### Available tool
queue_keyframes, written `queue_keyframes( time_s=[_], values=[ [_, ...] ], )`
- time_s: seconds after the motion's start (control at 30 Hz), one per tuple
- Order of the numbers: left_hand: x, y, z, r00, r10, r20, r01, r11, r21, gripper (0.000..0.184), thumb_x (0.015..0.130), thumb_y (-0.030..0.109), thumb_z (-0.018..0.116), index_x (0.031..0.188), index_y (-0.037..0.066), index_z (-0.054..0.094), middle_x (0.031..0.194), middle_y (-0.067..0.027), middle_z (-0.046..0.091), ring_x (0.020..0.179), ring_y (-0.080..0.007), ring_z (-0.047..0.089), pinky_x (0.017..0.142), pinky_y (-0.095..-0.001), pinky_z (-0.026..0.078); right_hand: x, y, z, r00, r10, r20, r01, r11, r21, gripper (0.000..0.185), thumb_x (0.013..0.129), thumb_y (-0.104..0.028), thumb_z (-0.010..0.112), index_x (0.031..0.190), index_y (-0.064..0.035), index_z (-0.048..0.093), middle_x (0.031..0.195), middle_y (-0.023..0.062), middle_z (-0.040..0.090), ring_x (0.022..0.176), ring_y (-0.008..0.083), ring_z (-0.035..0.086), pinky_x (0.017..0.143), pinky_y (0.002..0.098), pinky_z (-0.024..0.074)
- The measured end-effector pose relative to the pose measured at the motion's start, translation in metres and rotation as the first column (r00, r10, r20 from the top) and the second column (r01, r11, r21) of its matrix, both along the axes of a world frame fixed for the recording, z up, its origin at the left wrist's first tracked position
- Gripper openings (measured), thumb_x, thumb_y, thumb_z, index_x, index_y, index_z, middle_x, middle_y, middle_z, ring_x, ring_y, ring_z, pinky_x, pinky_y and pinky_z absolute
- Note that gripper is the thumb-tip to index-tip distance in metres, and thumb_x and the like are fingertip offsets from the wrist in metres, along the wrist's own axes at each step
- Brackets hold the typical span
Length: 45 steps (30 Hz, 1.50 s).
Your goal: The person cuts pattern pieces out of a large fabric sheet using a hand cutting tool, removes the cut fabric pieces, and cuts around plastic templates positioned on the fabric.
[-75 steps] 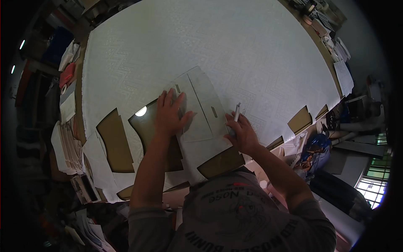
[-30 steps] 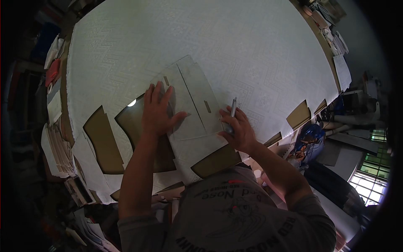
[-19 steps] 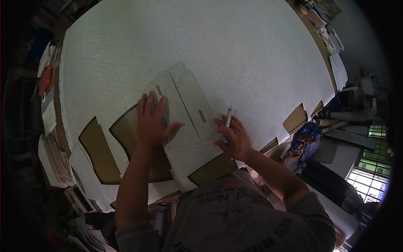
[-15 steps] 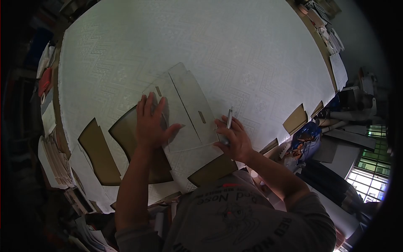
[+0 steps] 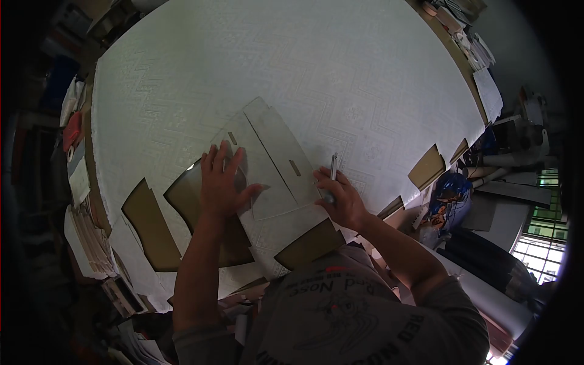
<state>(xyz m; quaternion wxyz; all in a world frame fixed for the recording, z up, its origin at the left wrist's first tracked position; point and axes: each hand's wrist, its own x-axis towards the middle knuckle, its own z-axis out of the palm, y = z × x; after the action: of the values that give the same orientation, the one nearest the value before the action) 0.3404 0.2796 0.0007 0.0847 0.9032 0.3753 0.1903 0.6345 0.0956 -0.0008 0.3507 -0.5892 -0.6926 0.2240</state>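
A clear pattern template (image 5: 272,141) with a dark centre line and small slots lies on a white embossed sheet (image 5: 359,79). My left hand (image 5: 222,185) rests on the template's left part, palm down, fingers apart. At the template's lower right edge, my right hand (image 5: 344,199) is closed around a slim silver pen (image 5: 333,165), its upper end pointing up and away. The pen's lower end is hidden by my fingers. Beside and below the template, cut-out gaps in the sheet show the brown table surface (image 5: 152,228).
Stacked card pieces (image 5: 88,243) sit at the left edge, below a red item (image 5: 72,132). At the right lie a blue plastic-wrapped bundle (image 5: 447,198) and rolls of material (image 5: 499,258). Papers (image 5: 486,94) line the far right table edge.
The view has shifted slightly. Both hands stay at about the same places on the template, and the pen is still in my right hand.
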Motion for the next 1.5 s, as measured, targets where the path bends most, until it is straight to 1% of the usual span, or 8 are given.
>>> queue_keyframes(
  time_s=[0.3, 0.4, 0.63, 0.8, 0.97, 1.03, 1.2, 1.5],
  values=[
    [0.000, -0.001, 0.000, 1.000, 0.000, -0.023, 0.001, 0.999, 0.037, 0.094, 0.078, 0.073, 0.075, 0.150, 0.015, 0.057, 0.161, -0.0218, 0.042, 0.147, -0.0501, 0.037, 0.120, -0.0662, 0.027, 0.005, 0.002, -0.002, 0.996, 0.044, 0.077, -0.044, 0.999, -0.002, 0.050, 0.082, -0.009, 0.084, 0.122, -0.0075, 0.053, 0.146, 0.0165, 0.061, 0.143, 0.0406, 0.048, 0.115, 0.0496, 0.0455],
    [0.001, 0.000, 0.001, 0.999, -0.002, -0.033, 0.003, 0.999, 0.036, 0.093, 0.078, 0.073, 0.074, 0.149, 0.016, 0.057, 0.161, -0.0214, 0.042, 0.146, -0.0501, 0.037, 0.120, -0.0660, 0.026, 0.006, 0.002, -0.002, 0.999, 0.035, 0.030, -0.034, 0.999, -0.013, 0.049, 0.083, -0.010, 0.084, 0.121, -0.0074, 0.053, 0.146, 0.0165, 0.061, 0.144, 0.0400, 0.048, 0.116, 0.0492, 0.0452],
    [0.001, -0.001, -0.001, 1.000, 0.011, -0.024, -0.010, 0.999, 0.037, 0.091, 0.078, 0.074, 0.074, 0.147, 0.017, 0.060, 0.160, -0.0213, 0.044, 0.146, -0.0497, 0.038, 0.120, -0.0667, 0.026, 0.006, 0.002, 0.001, 0.997, 0.041, 0.059, -0.040, 0.999, -0.016, 0.049, 0.083, -0.010, 0.084, 0.121, -0.0073, 0.053, 0.146, 0.0166, 0.061, 0.144, 0.0398, 0.048, 0.115, 0.0494, 0.0455],
    [0.002, -0.001, 0.002, 1.000, 0.017, -0.022, -0.017, 1.000, 0.024, 0.092, 0.076, 0.074, 0.076, 0.147, 0.017, 0.061, 0.160, -0.0215, 0.043, 0.146, -0.0498, 0.038, 0.120, -0.0666, 0.026, 0.007, 0.002, 0.001, 0.982, 0.056, 0.180, -0.063, 0.997, 0.033, 0.051, 0.082, -0.013, 0.085, 0.121, -0.0076, 0.053, 0.147, 0.0168, 0.060, 0.142, 0.0405, 0.050, 0.115, 0.0503, 0.0456],
    [0.003, -0.001, 0.001, 1.000, 0.022, -0.006, -0.022, 0.999, 0.027, 0.094, 0.074, 0.074, 0.077, 0.146, 0.016, 0.061, 0.161, -0.0218, 0.042, 0.147, -0.0501, 0.037, 0.120, -0.0668, 0.026, 0.005, 0.001, 0.003, 0.986, 0.046, 0.160, -0.054, 0.998, 0.044, 0.054, 0.080, -0.015, 0.087, 0.121, -0.0083, 0.053, 0.147, 0.0171, 0.060, 0.141, 0.0425, 0.051, 0.115, 0.0508, 0.0464],
    [0.002, -0.002, 0.005, 0.999, 0.011, -0.035, -0.010, 1.000, 0.010, 0.095, 0.077, 0.073, 0.075, 0.150, 0.015, 0.057, 0.163, -0.0215, 0.040, 0.148, -0.0491, 0.036, 0.121, -0.0642, 0.026, 0.005, 0.003, 0.005, 0.985, 0.047, 0.165, -0.057, 0.997, 0.059, 0.054, 0.080, -0.015, 0.087, 0.121, -0.0084, 0.053, 0.147, 0.0174, 0.060, 0.140, 0.0435, 0.051, 0.115, 0.0512, 0.0468],
    [0.004, -0.001, 0.004, 1.000, 0.020, -0.016, -0.020, 1.000, 0.003, 0.095, 0.075, 0.075, 0.076, 0.147, 0.015, 0.059, 0.161, -0.0217, 0.042, 0.147, -0.0497, 0.037, 0.121, -0.0657, 0.026, 0.006, 0.004, 0.005, 0.983, 0.047, 0.180, -0.060, 0.996, 0.068, 0.056, 0.080, -0.014, 0.087, 0.125, -0.0084, 0.053, 0.146, 0.0192, 0.061, 0.140, 0.0470, 0.051, 0.114, 0.0540, 0.0455],
    [0.003, 0.000, 0.004, 1.000, 0.014, 0.009, -0.014, 1.000, 0.003, 0.096, 0.073, 0.078, 0.075, 0.144, 0.015, 0.063, 0.159, -0.0230, 0.044, 0.145, -0.0506, 0.038, 0.120, -0.0676, 0.026, 0.007, 0.006, 0.006, 0.983, 0.058, 0.177, -0.067, 0.997, 0.049, 0.052, 0.082, -0.016, 0.086, 0.122, -0.0083, 0.053, 0.144, 0.0187, 0.063, 0.139, 0.0452, 0.052, 0.116, 0.0561, 0.0434]
  ],
)
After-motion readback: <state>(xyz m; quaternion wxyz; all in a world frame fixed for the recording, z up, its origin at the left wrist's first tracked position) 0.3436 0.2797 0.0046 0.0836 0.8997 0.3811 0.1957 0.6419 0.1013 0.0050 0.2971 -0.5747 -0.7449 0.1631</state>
